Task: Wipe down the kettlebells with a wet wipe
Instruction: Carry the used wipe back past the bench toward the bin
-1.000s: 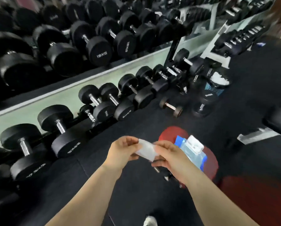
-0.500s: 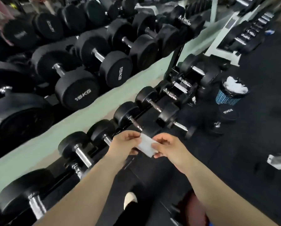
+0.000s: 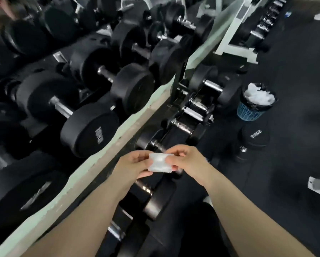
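The folded wet wipe [image 3: 160, 162] is pinched between the left hand [image 3: 135, 166] and right hand [image 3: 188, 162], both closed on it, above the lower rack's weights [image 3: 156, 202], apparently to be unfolded for wiping.

blur: upper-left dumbbells [image 3: 35, 25] smeared | hidden: wipe [image 3: 160, 163] edges under fingers [image 3: 171, 160] | cut off: forearms at bottom edge
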### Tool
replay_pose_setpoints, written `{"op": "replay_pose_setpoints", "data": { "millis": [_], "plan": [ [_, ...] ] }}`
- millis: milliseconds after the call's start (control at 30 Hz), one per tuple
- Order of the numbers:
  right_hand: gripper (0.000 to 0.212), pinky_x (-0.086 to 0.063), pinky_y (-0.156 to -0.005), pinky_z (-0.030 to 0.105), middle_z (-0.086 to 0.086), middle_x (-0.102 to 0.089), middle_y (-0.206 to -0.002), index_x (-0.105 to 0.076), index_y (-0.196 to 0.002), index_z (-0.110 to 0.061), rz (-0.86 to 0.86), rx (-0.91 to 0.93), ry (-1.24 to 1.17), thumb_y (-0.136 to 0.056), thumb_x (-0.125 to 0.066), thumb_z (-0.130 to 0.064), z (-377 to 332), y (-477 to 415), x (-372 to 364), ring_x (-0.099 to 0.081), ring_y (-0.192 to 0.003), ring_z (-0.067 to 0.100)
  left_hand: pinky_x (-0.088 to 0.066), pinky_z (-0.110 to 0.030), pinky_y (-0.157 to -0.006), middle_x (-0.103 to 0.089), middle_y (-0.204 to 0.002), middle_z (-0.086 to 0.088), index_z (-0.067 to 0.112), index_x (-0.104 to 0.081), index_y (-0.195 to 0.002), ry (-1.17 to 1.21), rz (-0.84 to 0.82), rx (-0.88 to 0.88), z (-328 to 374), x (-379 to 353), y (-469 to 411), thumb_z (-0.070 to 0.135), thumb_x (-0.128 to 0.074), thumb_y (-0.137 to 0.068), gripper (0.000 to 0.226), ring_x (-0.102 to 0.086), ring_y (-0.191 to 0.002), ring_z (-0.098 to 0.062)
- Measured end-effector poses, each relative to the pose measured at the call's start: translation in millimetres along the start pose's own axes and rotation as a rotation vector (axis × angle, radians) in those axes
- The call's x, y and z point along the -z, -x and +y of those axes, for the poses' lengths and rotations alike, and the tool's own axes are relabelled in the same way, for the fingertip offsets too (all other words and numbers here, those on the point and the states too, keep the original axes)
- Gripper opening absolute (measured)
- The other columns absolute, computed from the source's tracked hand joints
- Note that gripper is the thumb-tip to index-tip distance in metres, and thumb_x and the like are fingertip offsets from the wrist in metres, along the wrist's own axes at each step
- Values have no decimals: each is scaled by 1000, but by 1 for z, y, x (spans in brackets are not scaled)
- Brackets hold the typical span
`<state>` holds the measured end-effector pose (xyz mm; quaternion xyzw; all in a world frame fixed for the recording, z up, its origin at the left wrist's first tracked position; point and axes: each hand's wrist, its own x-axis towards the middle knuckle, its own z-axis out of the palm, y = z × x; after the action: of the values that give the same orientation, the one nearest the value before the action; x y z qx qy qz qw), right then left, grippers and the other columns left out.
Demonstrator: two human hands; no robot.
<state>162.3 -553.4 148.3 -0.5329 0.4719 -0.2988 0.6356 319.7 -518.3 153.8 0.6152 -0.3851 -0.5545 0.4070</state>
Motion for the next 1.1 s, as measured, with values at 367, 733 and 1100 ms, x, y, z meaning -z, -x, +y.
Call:
{"op": "replay_pose_setpoints", "data": {
  "millis": [367,733,1100],
  "plan": [
    [24,-48,-57,21,-1,-58,-68,-60,-67,-20,193,-51,-104,-79,-58,1,-27,-127,287,-54,-60,11,-54,-11,-59,-63,-90,0,13,-59,-99,-34,-173,-2,93,-240,-209,5,-46,-90,18,-60,-83,-8],
    [14,-50,-53,13,3,-59,-68,-60,-74,-10,420,-112,-308,-81,-56,2,-15,-153,473,-58,-59,9,-52,-13,-56,-60,-79,-5,15,-54,-78,-15,-227,62,129,-413,-337,-2,-55,-83,17,-58,-74,-14],
    [14,-45,-45,13,3,-61,-61,-62,-70,-11,772,-156,-308,-80,-59,-1,-15,-206,609,-53,-44,5,-52,-21,-63,-59,-79,-3,16,-56,-75,-78,-449,76,167,-555,-462,-2,-57,-82,19,-57,-72,-10]
  ]
}}
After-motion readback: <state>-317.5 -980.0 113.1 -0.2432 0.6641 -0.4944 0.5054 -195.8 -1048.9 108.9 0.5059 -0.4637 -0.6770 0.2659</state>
